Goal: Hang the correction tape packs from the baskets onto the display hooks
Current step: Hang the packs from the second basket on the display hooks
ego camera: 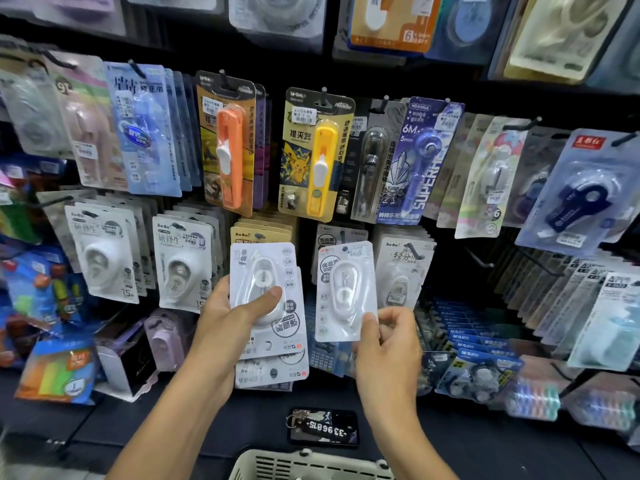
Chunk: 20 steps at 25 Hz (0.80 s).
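Two bare forearms are showing, rising from the bottom edge of the view toward the display. Neither arm is wearing a sleeve; no cuff or fabric is coming into sight anywhere along them. The left hand (239,317) is wearing no glove, ring or band on the fingers that are showing. The right hand (388,344) is likewise going ungloved, with no watch or bracelet showing at the wrist. The fingernails that are showing are looking short and unpainted. Nothing more of the person is coming into view.
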Each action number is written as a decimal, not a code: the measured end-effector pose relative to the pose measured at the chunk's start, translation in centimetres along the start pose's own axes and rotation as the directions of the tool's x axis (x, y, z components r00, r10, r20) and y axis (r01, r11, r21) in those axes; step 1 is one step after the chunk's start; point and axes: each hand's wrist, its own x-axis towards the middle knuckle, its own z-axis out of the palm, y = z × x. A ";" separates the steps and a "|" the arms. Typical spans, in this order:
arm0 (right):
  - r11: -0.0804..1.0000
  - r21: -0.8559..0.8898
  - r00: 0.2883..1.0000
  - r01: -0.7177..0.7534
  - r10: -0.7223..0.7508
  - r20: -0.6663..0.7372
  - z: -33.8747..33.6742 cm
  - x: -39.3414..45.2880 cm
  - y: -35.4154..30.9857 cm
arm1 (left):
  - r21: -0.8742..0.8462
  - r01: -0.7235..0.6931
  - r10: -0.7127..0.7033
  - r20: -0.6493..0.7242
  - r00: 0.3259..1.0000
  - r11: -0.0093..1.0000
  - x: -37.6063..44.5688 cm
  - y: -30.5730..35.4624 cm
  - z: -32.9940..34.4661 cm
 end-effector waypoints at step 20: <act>0.895 0.356 0.825 -0.271 0.025 0.565 1.3 3.9 -3.9 | 0.259 0.047 -0.113 0.246 0.963 0.965 -0.7 0.8 0.0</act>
